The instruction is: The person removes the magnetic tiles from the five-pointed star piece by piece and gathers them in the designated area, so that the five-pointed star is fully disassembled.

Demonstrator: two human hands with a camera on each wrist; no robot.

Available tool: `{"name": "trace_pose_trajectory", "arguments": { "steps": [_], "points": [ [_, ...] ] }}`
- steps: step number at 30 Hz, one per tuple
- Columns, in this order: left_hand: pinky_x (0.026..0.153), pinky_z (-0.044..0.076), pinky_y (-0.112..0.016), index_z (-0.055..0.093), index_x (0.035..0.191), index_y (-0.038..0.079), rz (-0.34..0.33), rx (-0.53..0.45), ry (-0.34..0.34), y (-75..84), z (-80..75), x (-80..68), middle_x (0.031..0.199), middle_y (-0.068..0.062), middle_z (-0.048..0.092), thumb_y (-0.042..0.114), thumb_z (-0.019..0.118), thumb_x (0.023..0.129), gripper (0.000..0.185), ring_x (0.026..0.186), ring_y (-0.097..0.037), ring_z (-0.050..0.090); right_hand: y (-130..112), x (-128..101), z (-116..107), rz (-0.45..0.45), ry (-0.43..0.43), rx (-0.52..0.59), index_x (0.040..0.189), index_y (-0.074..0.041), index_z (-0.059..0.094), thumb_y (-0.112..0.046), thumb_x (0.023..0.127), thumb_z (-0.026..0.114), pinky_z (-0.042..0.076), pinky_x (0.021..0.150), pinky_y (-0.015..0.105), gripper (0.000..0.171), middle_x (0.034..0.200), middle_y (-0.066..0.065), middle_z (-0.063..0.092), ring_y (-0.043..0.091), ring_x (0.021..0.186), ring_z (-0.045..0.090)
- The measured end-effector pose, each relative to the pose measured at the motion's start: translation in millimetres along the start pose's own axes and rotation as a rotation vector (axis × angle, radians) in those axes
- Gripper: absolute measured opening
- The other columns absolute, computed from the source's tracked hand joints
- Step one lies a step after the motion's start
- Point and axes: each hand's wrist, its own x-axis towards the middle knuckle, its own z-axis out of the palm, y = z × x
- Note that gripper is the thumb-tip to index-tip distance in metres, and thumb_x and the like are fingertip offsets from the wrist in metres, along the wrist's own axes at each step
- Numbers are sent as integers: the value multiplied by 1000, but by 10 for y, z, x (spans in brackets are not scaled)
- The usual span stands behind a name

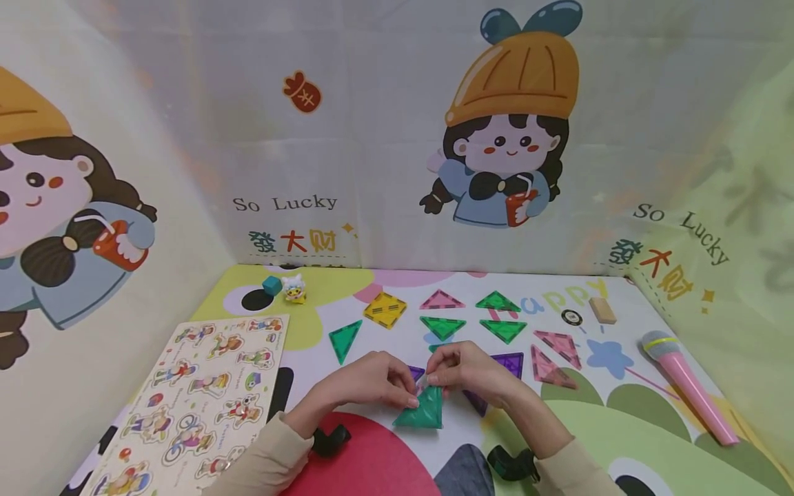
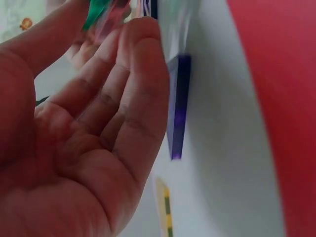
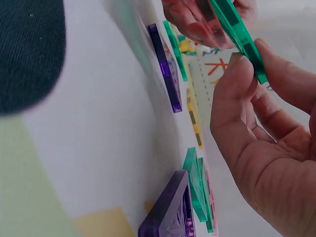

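Pinched from both sides, a translucent green triangular plastic tile is held upright on the mat: left hand fingertips at its left, right hand thumb and forefinger at its apex. Toppling onto neighbouring purple triangular tiles is judged likely if either pinch is loosened.

Pale cloth walls printed with cartoon girls and "So Lucky", colourful patterned tabletop mat, soft even light

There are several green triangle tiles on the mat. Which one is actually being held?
The green triangle nearest the person, pinched at its top corner by both the left hand and right hand. The other green triangles lie flat and untouched farther back.
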Motion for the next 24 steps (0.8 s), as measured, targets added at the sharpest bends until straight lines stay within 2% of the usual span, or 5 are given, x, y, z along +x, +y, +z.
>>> {"name": "trace_pose_trajectory", "arguments": {
  "steps": [5,13,18,24],
  "points": [
    [60,44,-21,73,81,19,-5,-29,8,17,56,3,67,3,69,31,80,83,14,62,-7,58,10,3,-14,-14,13,26,99,5,65,-11,91,69,56,67,28,19,77,-2,65,13,68,59],
    [62,48,-22,74,83,19,10,-42,13,7,58,26,71,3,71,28,78,86,10,66,-8,62,29,1,-14,-11,32,60,104,2,65,-18,91,71,55,71,29,25,80,-1,64,13,70,59],
    [65,52,-24,75,83,18,29,-65,51,-21,14,32,70,2,68,24,75,88,8,67,-10,63,35,10,2,-3,-57,32,115,4,60,-17,91,70,55,72,29,34,88,1,66,12,76,62],
    [68,55,-26,75,84,19,39,-86,84,-32,-22,25,69,3,67,21,73,89,6,69,-11,67,62,22,8,0,-135,126,127,4,51,-10,91,68,57,69,27,42,93,2,69,12,77,66]
  ]
}}
